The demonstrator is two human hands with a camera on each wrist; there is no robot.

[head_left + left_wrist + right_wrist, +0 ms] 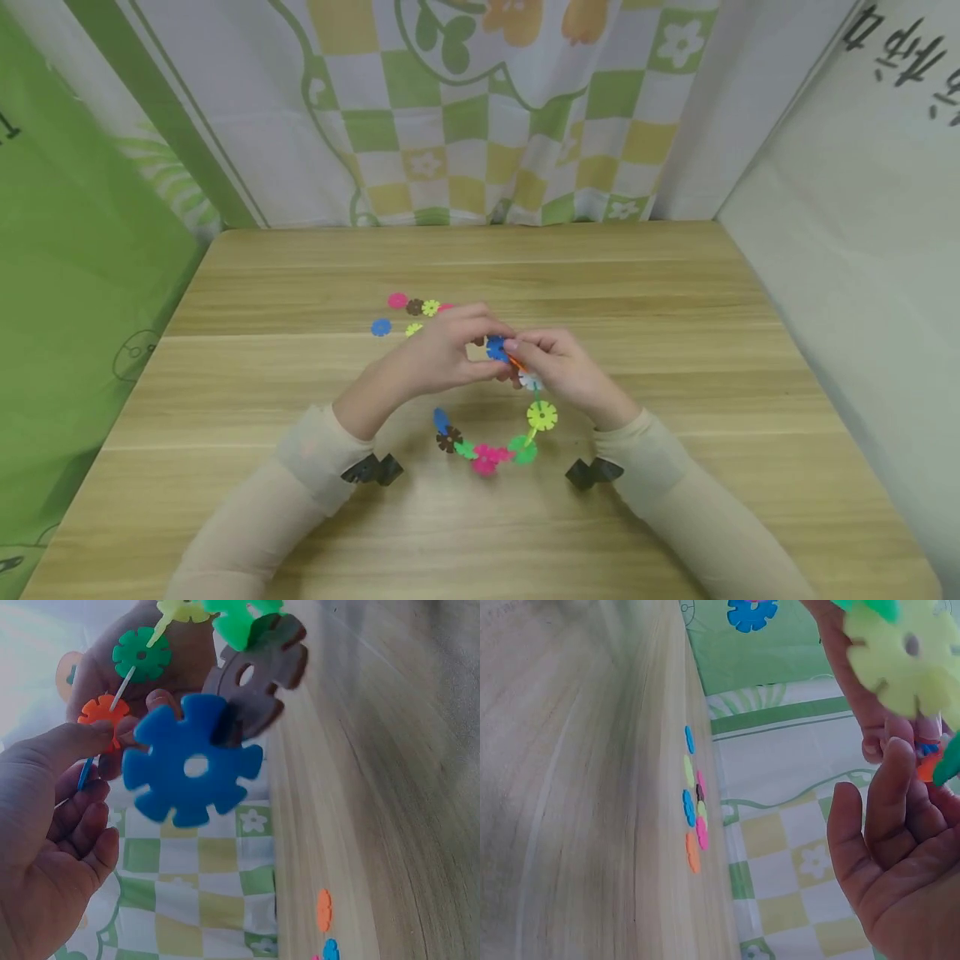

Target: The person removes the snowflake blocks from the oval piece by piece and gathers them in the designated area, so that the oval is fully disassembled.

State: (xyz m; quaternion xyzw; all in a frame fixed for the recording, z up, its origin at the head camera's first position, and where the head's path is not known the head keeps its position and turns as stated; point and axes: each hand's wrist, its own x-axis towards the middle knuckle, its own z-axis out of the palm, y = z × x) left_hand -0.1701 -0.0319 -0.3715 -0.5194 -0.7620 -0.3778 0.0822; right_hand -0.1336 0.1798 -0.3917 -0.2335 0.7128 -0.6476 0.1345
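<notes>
A chain of notched plastic flower discs hangs in a curve below both hands. My left hand [442, 350] pinches a blue disc [497, 347] between thumb and fingers. Beside it, my right hand [566, 371] pinches an orange disc [103, 711] at the chain's upper end, and the two discs meet edge to edge. From the orange disc the chain runs through white [530, 380], yellow [542, 415], green [523, 451], pink [486, 458] and brown [449, 439] discs. At its free end is another blue disc [154, 776], large in the left wrist view.
Several loose discs lie on the wooden table [660, 292] beyond my left hand, among them a pink disc [397, 300], a blue one [381, 327] and an orange one [692, 853]. A checked curtain [465, 125] hangs at the table's far edge.
</notes>
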